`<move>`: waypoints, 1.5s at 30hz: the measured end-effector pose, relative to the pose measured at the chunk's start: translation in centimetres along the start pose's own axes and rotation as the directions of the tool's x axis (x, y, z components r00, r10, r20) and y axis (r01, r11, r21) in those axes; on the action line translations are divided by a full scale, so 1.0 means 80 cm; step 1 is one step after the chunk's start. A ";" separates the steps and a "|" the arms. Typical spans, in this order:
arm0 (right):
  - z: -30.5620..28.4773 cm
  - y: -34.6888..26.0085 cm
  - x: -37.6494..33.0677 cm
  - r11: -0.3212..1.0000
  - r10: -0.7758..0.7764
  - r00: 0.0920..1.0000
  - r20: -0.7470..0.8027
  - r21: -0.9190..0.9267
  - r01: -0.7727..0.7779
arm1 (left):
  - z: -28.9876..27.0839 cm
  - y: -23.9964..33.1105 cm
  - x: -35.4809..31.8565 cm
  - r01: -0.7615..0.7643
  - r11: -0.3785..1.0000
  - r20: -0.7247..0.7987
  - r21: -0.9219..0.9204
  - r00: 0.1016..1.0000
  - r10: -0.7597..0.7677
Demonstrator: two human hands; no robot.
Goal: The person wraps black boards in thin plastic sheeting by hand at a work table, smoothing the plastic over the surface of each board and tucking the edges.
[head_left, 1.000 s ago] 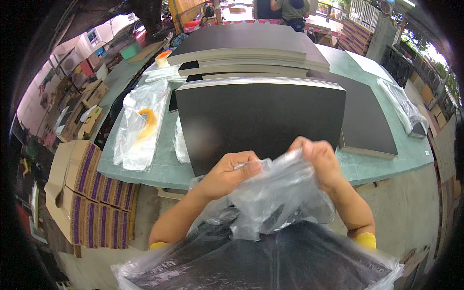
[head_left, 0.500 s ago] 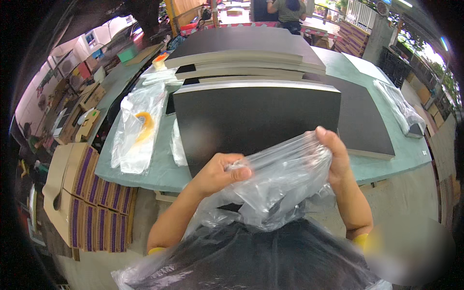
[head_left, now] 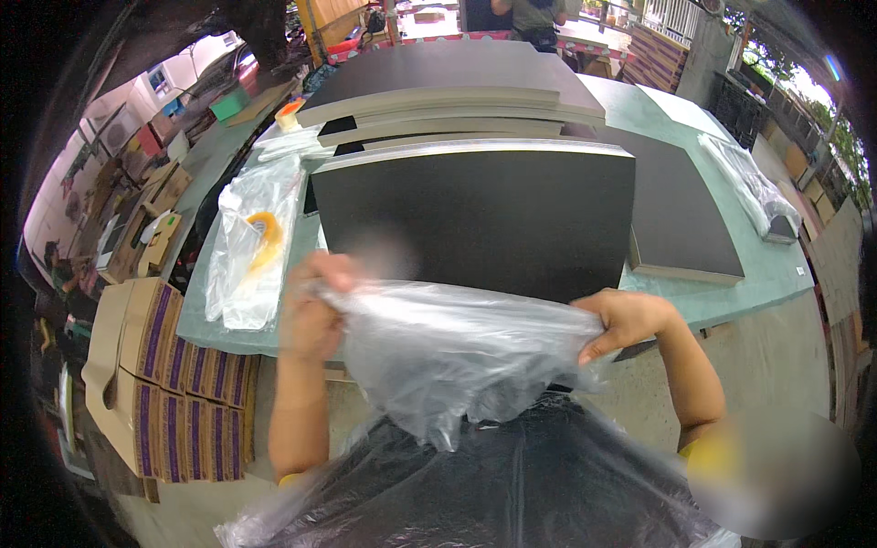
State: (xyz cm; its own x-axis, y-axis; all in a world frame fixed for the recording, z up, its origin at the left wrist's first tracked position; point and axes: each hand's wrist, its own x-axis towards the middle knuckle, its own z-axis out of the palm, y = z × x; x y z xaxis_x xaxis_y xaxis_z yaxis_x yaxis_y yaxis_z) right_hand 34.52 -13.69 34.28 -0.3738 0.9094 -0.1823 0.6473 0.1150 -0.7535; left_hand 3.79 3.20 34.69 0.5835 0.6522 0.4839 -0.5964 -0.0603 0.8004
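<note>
A crumpled clear plastic bag (head_left: pixel 448 361) stretches between my hands in front of a black panel (head_left: pixel 475 219). That panel has a pale top edge and stands upright against the stacked boards on the table. My left hand (head_left: pixel 320 297), smeared by motion, is closed on the bag's left end. At the other end, my right hand (head_left: pixel 630 321) pinches the film between thumb and fingers. The bag covers the panel's lower part from view. Dark material under clear plastic sheeting (head_left: pixel 512 475) spreads across the lower edge, below the bag.
Behind the panel, black boards (head_left: pixel 438 78) lie stacked on the green table (head_left: pixel 776 297). Clear plastic bags (head_left: pixel 233 274) and a yellow tape roll (head_left: pixel 265 239) lie at left, a plastic-wrapped item (head_left: pixel 749 187) at right. Cartons (head_left: pixel 174 393) stand lower left. Another person (head_left: pixel 534 18) is far back.
My left hand has moved left and up, and my right hand has dropped lower. The bag between them is now spread wider and more level. The view has shifted slightly.
</note>
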 end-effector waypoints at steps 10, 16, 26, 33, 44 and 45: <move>0.025 -0.032 0.028 0.917 -0.156 0.886 -0.437 0.269 0.294 | 0.070 0.029 0.007 -0.203 0.506 0.351 0.839 0.911 -0.217; 0.063 -0.055 0.061 0.878 -0.089 0.933 -0.349 0.415 0.239 | 0.064 -0.043 -0.027 -0.041 0.481 0.320 0.876 0.794 -0.516; 0.046 -0.028 0.044 0.656 -0.049 0.821 -0.568 0.602 0.456 | 0.032 -0.031 -0.018 0.390 0.707 0.204 0.590 0.776 -0.597; 0.068 0.004 0.046 0.819 -0.170 0.985 0.038 0.561 0.120 | 0.021 -0.036 -0.001 0.480 0.871 -0.043 0.100 0.877 -0.478; 0.075 0.007 -0.020 0.971 0.186 0.869 0.458 -0.220 -0.092 | 0.011 0.043 -0.034 0.271 0.937 0.720 0.222 0.603 -0.345; 0.066 -0.023 -0.023 0.899 0.251 0.869 0.427 -0.435 -0.047 | 0.031 0.058 -0.040 0.240 0.868 0.725 0.435 0.479 -0.496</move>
State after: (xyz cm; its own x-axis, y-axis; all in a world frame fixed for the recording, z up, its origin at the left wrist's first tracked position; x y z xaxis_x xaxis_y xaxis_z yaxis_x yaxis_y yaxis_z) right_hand 30.53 -17.71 32.64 -0.4455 0.6483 -0.6175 0.8884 0.2346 -0.3946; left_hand 0.51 -1.06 37.71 0.9744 -0.2054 0.0914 -0.1378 -0.2245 0.9647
